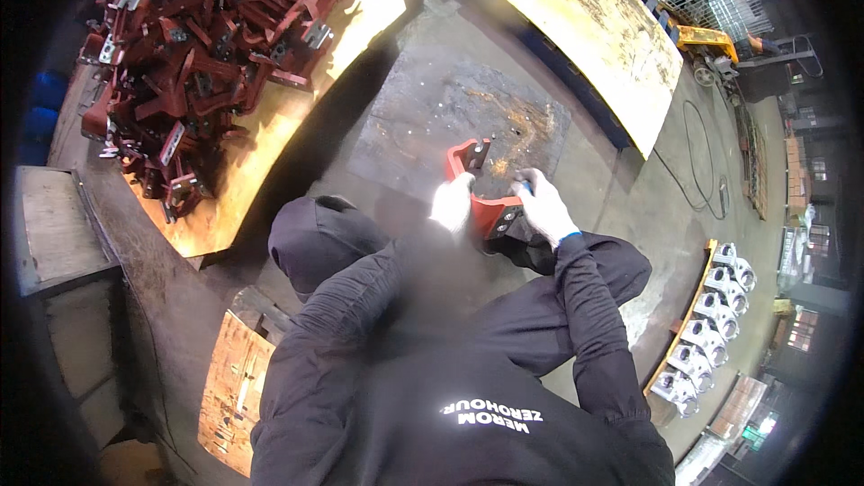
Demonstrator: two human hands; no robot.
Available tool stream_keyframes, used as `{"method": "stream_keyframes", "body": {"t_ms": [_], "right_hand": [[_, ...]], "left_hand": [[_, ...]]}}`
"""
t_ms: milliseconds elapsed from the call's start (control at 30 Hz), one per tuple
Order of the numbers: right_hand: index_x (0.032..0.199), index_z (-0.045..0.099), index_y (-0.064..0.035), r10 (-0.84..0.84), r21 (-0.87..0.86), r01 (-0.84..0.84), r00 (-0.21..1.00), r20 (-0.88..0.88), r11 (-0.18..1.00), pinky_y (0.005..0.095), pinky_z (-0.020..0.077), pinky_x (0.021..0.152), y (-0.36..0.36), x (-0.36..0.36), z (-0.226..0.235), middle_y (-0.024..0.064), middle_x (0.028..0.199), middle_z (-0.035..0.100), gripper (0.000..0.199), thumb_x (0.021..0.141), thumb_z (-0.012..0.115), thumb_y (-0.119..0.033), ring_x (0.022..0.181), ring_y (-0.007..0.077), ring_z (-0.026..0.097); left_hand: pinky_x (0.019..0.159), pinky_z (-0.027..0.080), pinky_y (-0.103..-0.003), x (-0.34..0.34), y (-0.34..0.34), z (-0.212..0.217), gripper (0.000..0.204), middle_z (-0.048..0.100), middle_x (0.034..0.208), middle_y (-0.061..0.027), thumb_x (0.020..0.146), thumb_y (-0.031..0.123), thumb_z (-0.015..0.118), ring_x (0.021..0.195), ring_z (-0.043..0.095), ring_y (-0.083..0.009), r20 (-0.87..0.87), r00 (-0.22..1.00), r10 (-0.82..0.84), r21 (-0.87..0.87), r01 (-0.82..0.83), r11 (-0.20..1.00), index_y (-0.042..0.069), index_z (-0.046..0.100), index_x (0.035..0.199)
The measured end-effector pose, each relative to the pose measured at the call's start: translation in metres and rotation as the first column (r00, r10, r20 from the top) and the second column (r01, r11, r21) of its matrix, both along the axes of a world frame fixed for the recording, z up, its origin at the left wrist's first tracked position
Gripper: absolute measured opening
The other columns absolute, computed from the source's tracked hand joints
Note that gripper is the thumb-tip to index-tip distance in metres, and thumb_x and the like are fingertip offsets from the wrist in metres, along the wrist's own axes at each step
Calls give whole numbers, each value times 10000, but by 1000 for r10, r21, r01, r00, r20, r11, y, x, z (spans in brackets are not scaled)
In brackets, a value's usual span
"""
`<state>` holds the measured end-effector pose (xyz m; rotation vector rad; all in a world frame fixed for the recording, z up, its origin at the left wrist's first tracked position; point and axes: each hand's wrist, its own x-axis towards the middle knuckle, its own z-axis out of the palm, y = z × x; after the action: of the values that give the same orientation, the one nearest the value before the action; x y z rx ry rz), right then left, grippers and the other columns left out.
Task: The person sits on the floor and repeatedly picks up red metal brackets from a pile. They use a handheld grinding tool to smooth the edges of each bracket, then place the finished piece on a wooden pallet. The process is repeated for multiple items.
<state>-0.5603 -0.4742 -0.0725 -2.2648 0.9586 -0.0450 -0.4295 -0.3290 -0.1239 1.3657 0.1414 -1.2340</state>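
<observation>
A red-painted metal bracket [490, 214], bent to an angular U, is held up in front of my lap. White gloves cover both hands. My left hand [454, 202] is closed around the bracket's middle and hides part of it. Dark metal pieces show on the bracket's two ends. My right hand [545, 207], with a blue cuff, is beside the nearer end, its fingers pinched together. A small bit of blue shows at those fingertips, too small to name.
Many similar red brackets [207, 63] are heaped on a wooden-topped table [270, 175] at left. A dark mat [405, 117] with rusty debris lies ahead. A wood-topped platform [585, 18] stands far right. Silvery metal castings [706, 333] line a board at right. A cable [693, 162] trails on the floor.
</observation>
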Motion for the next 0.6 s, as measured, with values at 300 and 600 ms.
{"method": "stream_keyframes", "body": {"t_ms": [300, 600], "right_hand": [[1171, 576, -70, 234, -149, -252, 964, -128, 956, 449, 494, 780, -11, 59, 3, 243, 931, 663, 329, 910, 550, -268, 893, 406, 639], [1136, 603, -64, 150, -188, -180, 975, -163, 966, 469, 491, 780, -6, 69, 2, 251, 917, 661, 329, 915, 526, -296, 886, 414, 638]], "left_hand": [[734, 460, -332, -5, -8, 17, 593, 614, 942, -95, 937, 504, 484, 838, 555, -168, -20, 990, 141, 95, -138, 986, -53, 601, 1103], [872, 456, -366, -11, -7, -12, 674, 625, 1080, -230, 944, 510, 478, 1023, 594, -284, 65, 995, 73, 2, -74, 997, -120, 528, 1178]]}}
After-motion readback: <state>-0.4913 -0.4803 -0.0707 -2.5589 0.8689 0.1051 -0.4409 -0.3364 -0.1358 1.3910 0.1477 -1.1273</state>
